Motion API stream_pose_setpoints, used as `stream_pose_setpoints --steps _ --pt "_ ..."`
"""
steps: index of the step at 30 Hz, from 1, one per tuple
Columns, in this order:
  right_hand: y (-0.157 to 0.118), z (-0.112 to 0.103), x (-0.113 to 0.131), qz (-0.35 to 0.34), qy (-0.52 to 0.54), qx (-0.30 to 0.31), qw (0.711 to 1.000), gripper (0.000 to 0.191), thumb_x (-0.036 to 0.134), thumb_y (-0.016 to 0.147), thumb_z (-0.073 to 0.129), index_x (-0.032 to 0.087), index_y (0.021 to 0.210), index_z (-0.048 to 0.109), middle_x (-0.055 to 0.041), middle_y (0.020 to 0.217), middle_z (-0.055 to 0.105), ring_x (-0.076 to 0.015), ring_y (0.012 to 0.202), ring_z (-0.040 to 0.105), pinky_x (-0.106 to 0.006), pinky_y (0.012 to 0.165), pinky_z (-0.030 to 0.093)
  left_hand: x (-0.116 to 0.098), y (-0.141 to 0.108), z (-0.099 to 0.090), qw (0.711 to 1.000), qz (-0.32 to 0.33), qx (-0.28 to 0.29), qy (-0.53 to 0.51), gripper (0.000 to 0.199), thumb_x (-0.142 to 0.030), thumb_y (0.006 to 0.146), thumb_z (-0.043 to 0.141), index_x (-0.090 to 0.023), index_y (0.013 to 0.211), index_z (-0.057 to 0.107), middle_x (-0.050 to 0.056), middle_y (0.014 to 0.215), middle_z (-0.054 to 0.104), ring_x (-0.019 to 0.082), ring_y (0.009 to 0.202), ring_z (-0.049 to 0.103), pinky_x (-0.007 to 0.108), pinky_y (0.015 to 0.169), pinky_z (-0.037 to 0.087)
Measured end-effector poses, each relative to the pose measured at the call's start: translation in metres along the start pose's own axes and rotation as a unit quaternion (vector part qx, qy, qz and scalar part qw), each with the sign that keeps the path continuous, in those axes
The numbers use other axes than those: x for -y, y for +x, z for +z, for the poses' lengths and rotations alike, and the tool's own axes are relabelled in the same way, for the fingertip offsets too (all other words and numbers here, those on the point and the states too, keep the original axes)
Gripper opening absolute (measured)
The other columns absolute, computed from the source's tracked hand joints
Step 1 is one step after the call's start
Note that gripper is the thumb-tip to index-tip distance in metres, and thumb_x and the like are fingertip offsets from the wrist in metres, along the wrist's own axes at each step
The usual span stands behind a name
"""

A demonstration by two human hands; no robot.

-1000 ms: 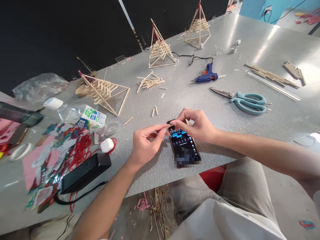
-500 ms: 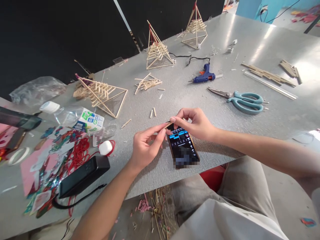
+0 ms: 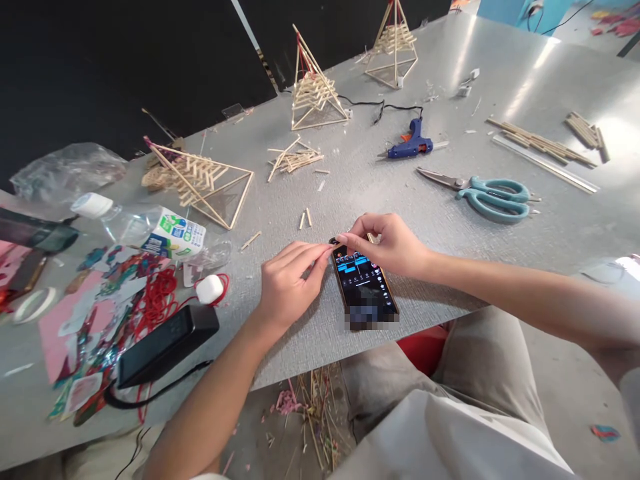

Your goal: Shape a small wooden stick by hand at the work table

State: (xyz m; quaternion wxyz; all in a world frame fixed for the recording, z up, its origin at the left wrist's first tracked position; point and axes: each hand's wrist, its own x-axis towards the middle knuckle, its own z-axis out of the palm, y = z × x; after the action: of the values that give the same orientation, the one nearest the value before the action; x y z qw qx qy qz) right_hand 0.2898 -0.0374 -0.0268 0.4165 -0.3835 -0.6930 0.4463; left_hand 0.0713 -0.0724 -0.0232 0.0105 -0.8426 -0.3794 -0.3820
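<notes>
My left hand point(image 3: 293, 280) and my right hand point(image 3: 390, 243) meet fingertip to fingertip over the top end of a smartphone point(image 3: 370, 293), whose lit screen faces up. Pinched between them is a short wooden stick point(image 3: 335, 245), mostly covered by the fingers. Both hands are closed at thumb and forefinger. Two short sticks point(image 3: 305, 218) lie just beyond, with another stick piece point(image 3: 251, 241) farther left. A pile of sticks point(image 3: 296, 159) rests behind these.
Stick pyramids stand at the left point(image 3: 200, 177), middle point(image 3: 316, 93) and back point(image 3: 394, 47). A blue glue gun point(image 3: 411, 143) and teal-handled scissors point(image 3: 493, 197) lie to the right, near longer sticks point(image 3: 543, 141). Leftward are a plastic bottle point(image 3: 135, 227), red cord point(image 3: 161, 293) and a black device point(image 3: 167, 347).
My left fingers have drawn closer together and straightened around the stick, hiding more of it. My right hand has barely moved. The view has shifted slightly.
</notes>
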Motion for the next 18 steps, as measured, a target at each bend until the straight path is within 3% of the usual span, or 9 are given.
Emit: stream_pose_setpoints --steps 6,9,13,18 --pt "0.0000 -0.0011 0.0011 -0.004 -0.001 0.003 1.000 0.052 0.067 0.094 0.070 0.019 0.073 0.072 -0.0032 0.072 0.073 -0.0136 0.067 0.056 -0.032 0.070 0.042 0.0010 0.0001 -0.0001 1.000 -0.013 0.001 0.020 0.013 -0.021 0.103 0.065 -0.020 0.096 0.075 0.003 0.085 0.082 0.015 0.073 0.073 0.029 0.071 0.057" --pt "0.0000 -0.0025 0.0020 -0.016 -0.003 0.001 1.000 0.052 0.066 0.094 0.069 0.019 0.073 0.073 -0.0039 0.074 0.074 -0.0148 0.071 0.060 -0.032 0.072 0.043 0.0038 -0.0009 -0.0008 0.996 -0.084 -0.012 0.033 0.016 -0.028 0.103 0.065 -0.020 0.091 0.072 0.002 0.077 0.079 0.013 0.062 0.069 0.027 0.064 0.054" --pt "-0.0002 -0.0035 0.0019 -0.035 -0.002 -0.002 0.999 0.051 0.065 0.095 0.069 0.020 0.073 0.073 -0.0038 0.075 0.074 -0.0158 0.074 0.062 -0.033 0.075 0.045 0.0058 -0.0002 -0.0017 0.979 -0.185 0.042 -0.073 0.032 -0.038 0.109 0.054 -0.019 0.094 0.074 0.002 0.073 0.077 0.013 0.064 0.072 0.024 0.061 0.054" --pt "0.0008 -0.0032 -0.0009 -0.020 0.034 0.025 0.999 0.047 0.063 0.092 0.074 0.019 0.077 0.074 -0.0028 0.075 0.074 -0.0136 0.070 0.059 -0.032 0.071 0.045 -0.0026 0.0038 -0.0001 0.953 -0.219 0.092 -0.189 0.029 -0.039 0.102 0.068 -0.021 0.083 0.080 0.001 0.068 0.077 0.012 0.057 0.068 0.024 0.057 0.054"
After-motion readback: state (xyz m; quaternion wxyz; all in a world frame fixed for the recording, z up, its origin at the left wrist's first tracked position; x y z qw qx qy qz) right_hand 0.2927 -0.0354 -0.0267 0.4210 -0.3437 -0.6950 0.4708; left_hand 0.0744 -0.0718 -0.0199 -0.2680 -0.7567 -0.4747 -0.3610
